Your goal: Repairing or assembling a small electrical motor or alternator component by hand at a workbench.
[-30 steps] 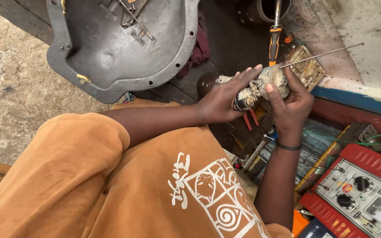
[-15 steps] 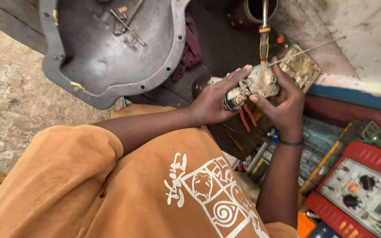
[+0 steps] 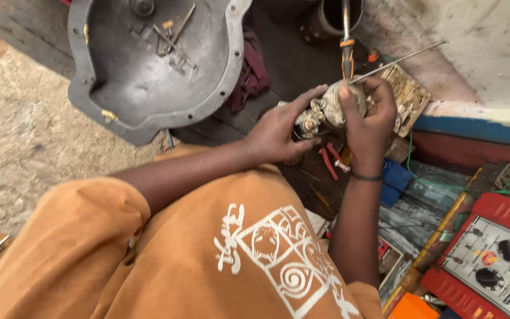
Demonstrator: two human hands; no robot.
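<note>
Both my hands hold a small grimy metal motor part (image 3: 326, 112) above the cluttered bench. My left hand (image 3: 278, 130) wraps its lower left end, fingers stretched along the top. My right hand (image 3: 368, 115) clasps the right end, thumb pressed on top. A thin metal rod (image 3: 398, 60) sticks out from the part toward the upper right. Red-handled pliers (image 3: 329, 160) lie just below my hands.
A large grey metal housing cover (image 3: 149, 65) with loose bits inside lies at the upper left. A screwdriver with an orange band (image 3: 346, 41) stands behind the part. A red test meter with dials (image 3: 497, 260) sits at the lower right, a perforated yellowish board (image 3: 407, 97) beside my right hand.
My hands and the motor part have stayed together while the view shifted; the part sits slightly higher and my right thumb has come over its top.
</note>
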